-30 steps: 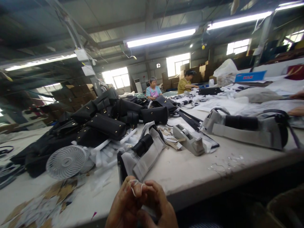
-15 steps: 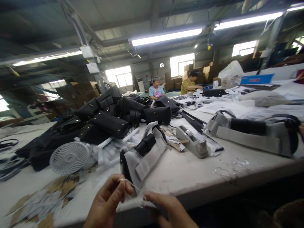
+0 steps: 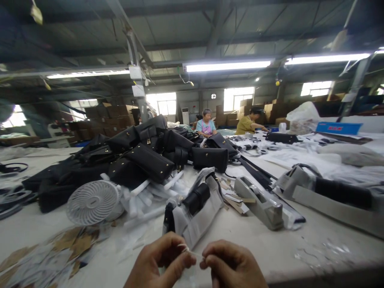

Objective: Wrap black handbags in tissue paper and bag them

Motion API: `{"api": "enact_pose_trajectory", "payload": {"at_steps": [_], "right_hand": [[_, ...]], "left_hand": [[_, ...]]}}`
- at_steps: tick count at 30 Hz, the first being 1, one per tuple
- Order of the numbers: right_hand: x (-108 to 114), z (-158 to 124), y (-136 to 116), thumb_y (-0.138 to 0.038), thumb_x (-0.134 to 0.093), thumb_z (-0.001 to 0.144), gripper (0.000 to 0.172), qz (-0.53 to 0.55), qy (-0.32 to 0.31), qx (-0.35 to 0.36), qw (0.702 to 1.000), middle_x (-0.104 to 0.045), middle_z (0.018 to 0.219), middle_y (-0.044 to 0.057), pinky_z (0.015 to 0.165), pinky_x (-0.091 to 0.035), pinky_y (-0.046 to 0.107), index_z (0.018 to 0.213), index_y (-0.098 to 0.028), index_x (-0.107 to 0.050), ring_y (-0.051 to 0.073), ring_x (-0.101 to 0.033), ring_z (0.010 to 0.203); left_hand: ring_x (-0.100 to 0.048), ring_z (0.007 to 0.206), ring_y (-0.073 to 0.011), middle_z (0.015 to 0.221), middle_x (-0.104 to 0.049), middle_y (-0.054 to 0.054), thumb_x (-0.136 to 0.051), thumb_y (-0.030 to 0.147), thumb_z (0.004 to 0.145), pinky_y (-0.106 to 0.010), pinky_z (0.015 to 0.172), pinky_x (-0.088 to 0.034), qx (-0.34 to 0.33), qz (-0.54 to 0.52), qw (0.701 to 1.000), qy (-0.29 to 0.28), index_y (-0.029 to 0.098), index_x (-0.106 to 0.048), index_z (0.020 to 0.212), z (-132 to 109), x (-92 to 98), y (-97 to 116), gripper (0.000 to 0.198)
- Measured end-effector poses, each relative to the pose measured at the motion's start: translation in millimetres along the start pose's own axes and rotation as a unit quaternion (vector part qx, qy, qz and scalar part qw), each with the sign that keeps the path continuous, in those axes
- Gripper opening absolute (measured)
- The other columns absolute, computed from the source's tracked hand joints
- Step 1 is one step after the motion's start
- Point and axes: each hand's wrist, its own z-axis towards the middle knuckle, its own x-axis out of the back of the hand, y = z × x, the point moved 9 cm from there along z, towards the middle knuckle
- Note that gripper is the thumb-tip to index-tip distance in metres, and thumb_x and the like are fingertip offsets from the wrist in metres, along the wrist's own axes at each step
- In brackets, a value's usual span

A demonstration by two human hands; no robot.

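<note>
Near the bottom centre, my left hand (image 3: 168,260) pinches a thin white string (image 3: 195,253) between thumb and forefinger. The string stretches across to my right hand (image 3: 229,262), whose closed fingertips hold its other part. Just beyond both hands, a black bag partly wrapped in pale grey material (image 3: 196,220) lies on the white table (image 3: 249,248). Whatever else may hang from the string below the fingers is hidden or too blurred to tell.
Black bags (image 3: 150,162) are heaped at left behind a white fan (image 3: 93,202). A tape dispenser (image 3: 261,204) stands right of centre, and another wrapped bag (image 3: 339,196) lies farther right. Cardboard pieces (image 3: 81,244) lie at lower left. Two people sit across the table.
The view has shifted and levelled. My hands have come level with each other, and my right hand now pinches the string more closely. The white piece near my right fingers no longer shows.
</note>
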Motion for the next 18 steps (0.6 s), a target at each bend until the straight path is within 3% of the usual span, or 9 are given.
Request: {"api": "enact_pose_trajectory", "payload": {"at_steps": [4,7,10,12,15,18], "right_hand": [[7,31,-49,-0.042,-0.067,0.083,0.028,-0.139,-0.001,0.052,0.989,-0.059,0.054,-0.001,0.042,-0.036,0.017,0.076,-0.016,-0.071,0.009,-0.052,0.044],[9,60,-76,-0.035,-0.063,0.085,0.021,-0.212,-0.004,0.078,0.974,-0.061,0.058,-0.001,0.039,-0.035,0.016,0.077,-0.017,-0.069,0.009,-0.054,0.045],[7,86,-92,-0.028,-0.063,0.083,0.015,-0.294,-0.001,0.102,0.950,-0.065,0.062,0.000,0.043,-0.039,0.017,0.076,-0.016,-0.068,0.009,-0.056,0.046],[1,100,-95,-0.025,-0.063,0.082,0.013,-0.345,-0.003,0.112,0.932,-0.067,0.063,0.001,0.044,-0.041,0.017,0.075,-0.015,-0.068,0.010,-0.058,0.048],[-13,115,-92,-0.021,-0.062,0.081,0.012,-0.388,-0.012,0.119,0.914,-0.069,0.064,0.003,0.045,-0.042,0.018,0.074,-0.015,-0.070,0.011,-0.060,0.050],[-25,125,-85,-0.014,-0.063,0.077,0.008,-0.376,-0.012,0.100,0.921,-0.067,0.059,0.002,0.044,-0.040,0.017,0.071,-0.015,-0.069,0.011,-0.059,0.047]], "left_hand": [[-0.063,0.074,-0.0178,0.079,-0.068,-0.003,-0.063,0.056,0.086,-0.023,0.063,-0.044,-0.026,0.023,0.999,-0.040,0.021,-0.064,0.091,26,26.3,-2,0.035],[-0.064,0.081,-0.0207,0.085,-0.070,-0.004,-0.059,0.058,0.087,-0.026,0.066,-0.045,-0.043,0.048,0.998,0.019,0.023,-0.062,0.109,55,69.2,-5,0.042],[-0.059,0.083,-0.0210,0.086,-0.066,-0.003,-0.059,0.057,0.086,-0.026,0.068,-0.042,-0.039,0.092,0.994,0.037,0.021,-0.066,0.097,85,98.0,-15,0.038],[-0.055,0.080,-0.0201,0.084,-0.065,-0.003,-0.061,0.055,0.083,-0.026,0.064,-0.038,-0.014,0.081,0.997,-0.010,0.019,-0.068,0.092,102,97.3,-27,0.038],[-0.047,0.069,-0.0160,0.077,-0.062,-0.002,-0.067,0.054,0.077,-0.025,0.058,-0.029,0.018,0.042,0.995,-0.093,0.016,-0.072,0.086,119,81.0,-43,0.039],[-0.033,0.061,-0.0118,0.064,-0.052,0.002,-0.072,0.052,0.072,-0.026,0.056,-0.020,0.036,0.004,0.987,-0.159,0.014,-0.071,0.075,127,62.3,-54,0.038]]}}
